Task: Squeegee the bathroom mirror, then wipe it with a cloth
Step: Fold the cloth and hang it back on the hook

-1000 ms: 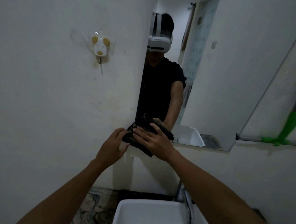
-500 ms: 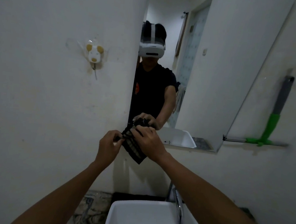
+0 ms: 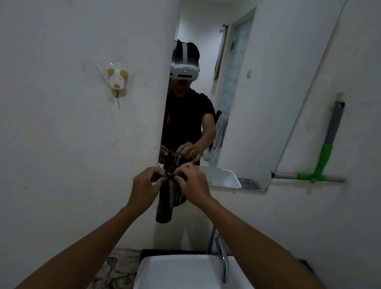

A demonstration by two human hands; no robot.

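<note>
Head view: left hand (image 3: 144,187) and right hand (image 3: 193,181) pinch the dark cloth's (image 3: 170,199) top edge; it hangs below the mirror (image 3: 255,103).

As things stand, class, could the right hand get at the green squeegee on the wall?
Probably not straight away: the right hand and left hand both pinch the dark cloth. The squeegee hangs unobstructed, well off to the right.

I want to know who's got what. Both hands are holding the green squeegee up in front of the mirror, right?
Not quite. In the head view, the left hand and right hand pinch a dark striped cloth in front of the mirror. The green squeegee rests untouched against the wall to the right.
</note>
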